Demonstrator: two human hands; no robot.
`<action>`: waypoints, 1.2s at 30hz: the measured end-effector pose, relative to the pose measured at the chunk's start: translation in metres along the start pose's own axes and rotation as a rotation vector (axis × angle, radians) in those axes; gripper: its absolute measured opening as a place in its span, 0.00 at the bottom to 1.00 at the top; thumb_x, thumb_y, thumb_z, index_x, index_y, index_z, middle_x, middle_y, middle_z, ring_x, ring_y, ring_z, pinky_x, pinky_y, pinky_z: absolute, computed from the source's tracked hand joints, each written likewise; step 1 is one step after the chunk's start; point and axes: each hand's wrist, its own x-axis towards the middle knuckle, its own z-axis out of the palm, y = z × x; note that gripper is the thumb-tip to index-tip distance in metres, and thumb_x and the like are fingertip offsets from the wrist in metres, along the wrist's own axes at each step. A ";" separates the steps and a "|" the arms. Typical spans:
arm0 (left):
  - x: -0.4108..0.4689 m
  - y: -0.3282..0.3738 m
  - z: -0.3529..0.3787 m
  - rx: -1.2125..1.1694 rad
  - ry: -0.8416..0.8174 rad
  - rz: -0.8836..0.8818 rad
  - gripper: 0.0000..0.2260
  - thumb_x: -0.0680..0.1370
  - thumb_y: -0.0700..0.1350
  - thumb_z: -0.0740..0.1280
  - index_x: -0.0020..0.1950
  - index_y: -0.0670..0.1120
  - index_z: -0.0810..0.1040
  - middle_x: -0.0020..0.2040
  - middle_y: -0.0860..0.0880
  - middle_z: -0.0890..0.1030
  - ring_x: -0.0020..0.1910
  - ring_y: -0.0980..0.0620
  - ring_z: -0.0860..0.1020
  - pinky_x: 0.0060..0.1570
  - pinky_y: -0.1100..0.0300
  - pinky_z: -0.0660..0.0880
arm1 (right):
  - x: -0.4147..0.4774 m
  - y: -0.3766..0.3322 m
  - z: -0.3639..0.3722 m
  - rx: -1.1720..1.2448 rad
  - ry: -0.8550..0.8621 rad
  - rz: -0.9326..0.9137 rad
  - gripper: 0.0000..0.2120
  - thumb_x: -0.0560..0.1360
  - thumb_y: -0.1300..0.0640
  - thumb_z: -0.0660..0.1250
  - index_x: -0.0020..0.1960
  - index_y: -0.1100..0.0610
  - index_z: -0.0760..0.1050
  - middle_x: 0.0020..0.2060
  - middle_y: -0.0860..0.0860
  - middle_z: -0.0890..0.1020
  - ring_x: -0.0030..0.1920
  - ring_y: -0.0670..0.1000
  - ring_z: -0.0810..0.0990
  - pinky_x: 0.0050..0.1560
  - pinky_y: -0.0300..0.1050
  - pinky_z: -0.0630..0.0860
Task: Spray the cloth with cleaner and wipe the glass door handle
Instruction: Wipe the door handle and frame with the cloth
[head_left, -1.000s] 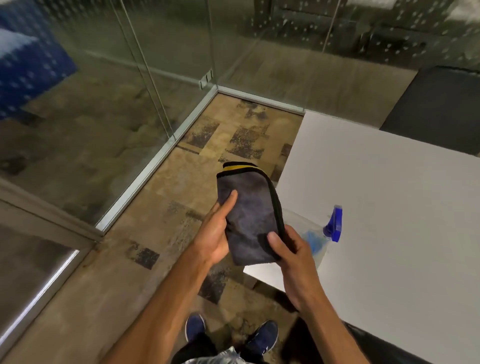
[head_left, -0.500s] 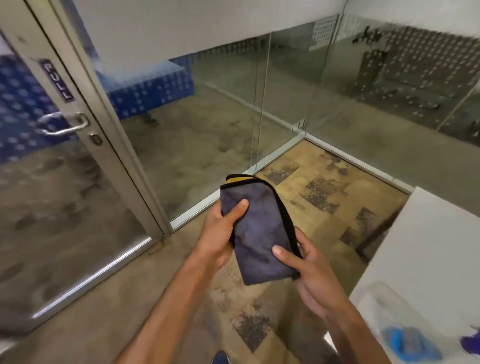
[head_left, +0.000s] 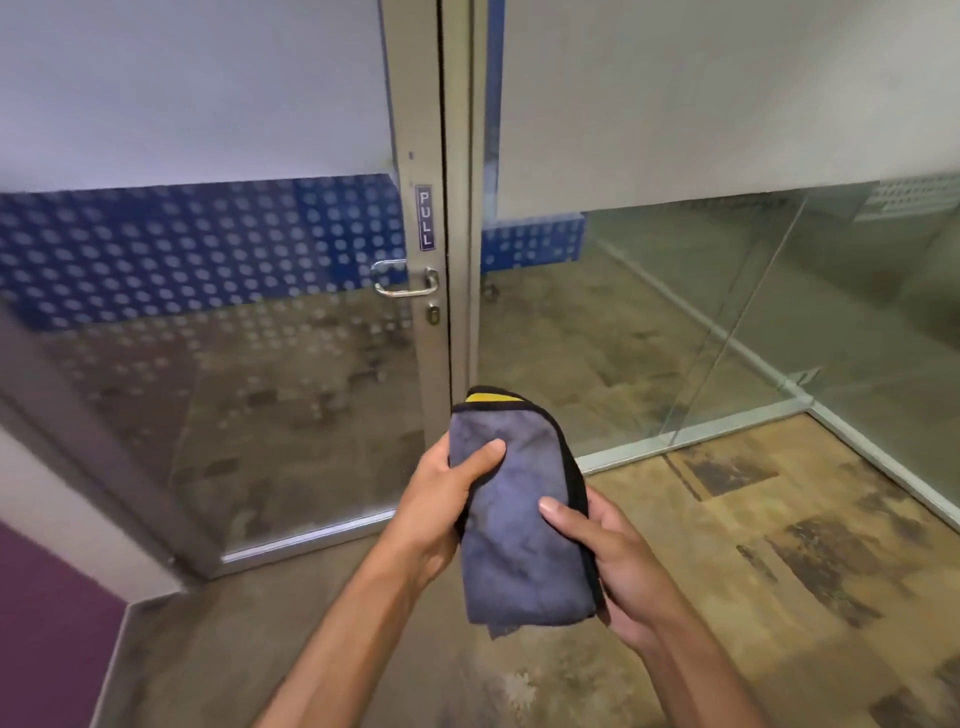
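A folded grey cloth (head_left: 519, 519) with a black and yellow edge is held in front of me by both hands. My left hand (head_left: 441, 499) grips its left side with the thumb on top. My right hand (head_left: 618, 566) supports its right side from below, thumb on the cloth. The metal lever door handle (head_left: 408, 285) sits on the glass door's frame, above and slightly left of the cloth, well apart from it. A "PULL" label (head_left: 425, 217) is just above the handle. No spray bottle is in view.
The glass door (head_left: 234, 364) with a dotted blue film fills the left. A keyhole (head_left: 434, 315) sits under the handle. Fixed glass panels (head_left: 727, 312) run along the right with a metal floor rail. A purple wall (head_left: 47, 623) stands at the lower left. Patterned carpet covers the floor.
The view has swung left from the white table and spray bottle to face the door; the handle now sits ahead. Both hands still hold the cloth the same way.
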 end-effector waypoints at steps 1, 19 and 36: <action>0.002 0.006 -0.008 0.000 0.014 0.010 0.11 0.81 0.42 0.71 0.63 0.45 0.82 0.58 0.43 0.88 0.57 0.44 0.86 0.48 0.58 0.84 | 0.009 0.001 0.005 0.003 -0.021 0.002 0.19 0.78 0.60 0.71 0.69 0.57 0.77 0.66 0.61 0.81 0.65 0.62 0.81 0.57 0.52 0.82; 0.162 0.100 -0.075 0.013 0.189 0.182 0.11 0.81 0.48 0.71 0.59 0.44 0.86 0.59 0.42 0.87 0.61 0.43 0.85 0.53 0.57 0.83 | 0.226 -0.037 0.030 0.024 -0.115 0.005 0.19 0.74 0.58 0.74 0.64 0.55 0.81 0.63 0.61 0.83 0.62 0.61 0.83 0.55 0.52 0.83; 0.309 0.159 -0.089 0.442 0.452 0.422 0.10 0.83 0.50 0.69 0.60 0.48 0.83 0.53 0.50 0.88 0.54 0.53 0.86 0.55 0.54 0.83 | 0.401 -0.092 0.031 0.103 -0.133 0.092 0.16 0.72 0.58 0.75 0.59 0.57 0.84 0.59 0.62 0.85 0.59 0.63 0.85 0.54 0.55 0.84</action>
